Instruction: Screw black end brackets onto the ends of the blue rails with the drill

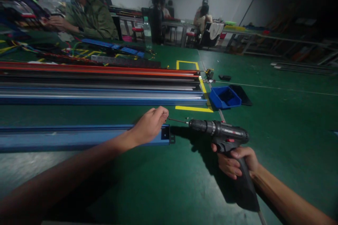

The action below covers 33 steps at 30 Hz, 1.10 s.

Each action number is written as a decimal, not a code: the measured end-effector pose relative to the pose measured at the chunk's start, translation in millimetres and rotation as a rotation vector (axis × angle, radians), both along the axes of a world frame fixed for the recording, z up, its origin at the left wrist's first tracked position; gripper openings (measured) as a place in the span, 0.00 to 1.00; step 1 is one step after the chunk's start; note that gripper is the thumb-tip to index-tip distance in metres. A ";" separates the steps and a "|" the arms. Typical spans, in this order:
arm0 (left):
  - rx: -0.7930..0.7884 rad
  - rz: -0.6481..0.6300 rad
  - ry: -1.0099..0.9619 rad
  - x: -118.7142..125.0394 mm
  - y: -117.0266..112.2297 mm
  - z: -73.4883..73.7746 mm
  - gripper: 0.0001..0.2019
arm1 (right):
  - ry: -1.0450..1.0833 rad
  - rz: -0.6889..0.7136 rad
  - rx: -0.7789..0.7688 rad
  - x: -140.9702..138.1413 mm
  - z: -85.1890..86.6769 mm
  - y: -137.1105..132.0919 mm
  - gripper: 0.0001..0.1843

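Note:
My right hand (235, 163) grips a black cordless drill (229, 135) by its handle, with the bit pointing left. A long thin driver bit (178, 121) runs from the chuck to the fingertips of my left hand (151, 124). Those fingers are pinched at the bit's tip; whatever small thing they hold is hidden. Under my left hand lies a long blue metal profile (66, 137). At its right end sits a black end bracket (167, 135), close below the pinched fingers.
Several long orange, black and blue profiles (105, 84) lie beyond. A blue bin (225, 97) stands by yellow floor tape (194, 109). Wires and blue battery-like packs (113, 46) lie at the back left near a person in a green jacket (97, 15). A clear bottle (147, 30) stands behind.

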<state>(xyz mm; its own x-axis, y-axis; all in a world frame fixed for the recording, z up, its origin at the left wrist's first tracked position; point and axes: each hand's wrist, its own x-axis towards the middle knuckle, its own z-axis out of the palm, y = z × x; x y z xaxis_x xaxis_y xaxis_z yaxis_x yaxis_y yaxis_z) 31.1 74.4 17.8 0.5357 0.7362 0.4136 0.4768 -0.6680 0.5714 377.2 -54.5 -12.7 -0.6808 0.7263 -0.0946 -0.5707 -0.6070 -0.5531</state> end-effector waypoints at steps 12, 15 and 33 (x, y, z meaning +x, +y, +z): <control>-0.033 -0.002 0.035 -2.2 -3.0 4.2 0.16 | -0.059 -0.021 -0.078 -0.2 -0.2 -2.0 0.23; -0.028 -0.027 0.042 -2.9 -3.1 4.8 0.15 | -0.080 -0.024 -0.089 1.2 -1.6 -2.6 0.23; 0.071 -0.039 0.055 -6.2 -1.7 -0.4 0.11 | -0.086 -0.030 -0.102 2.1 -2.5 -3.8 0.21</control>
<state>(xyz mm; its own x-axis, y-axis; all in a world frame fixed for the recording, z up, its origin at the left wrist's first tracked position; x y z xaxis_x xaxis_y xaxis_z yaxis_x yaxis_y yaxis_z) 24.9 72.7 17.4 0.5867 0.6844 0.4329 0.4794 -0.7244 0.4954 379.3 -58.3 -15.2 -0.6448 0.7301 -0.2261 -0.5431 -0.6458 -0.5367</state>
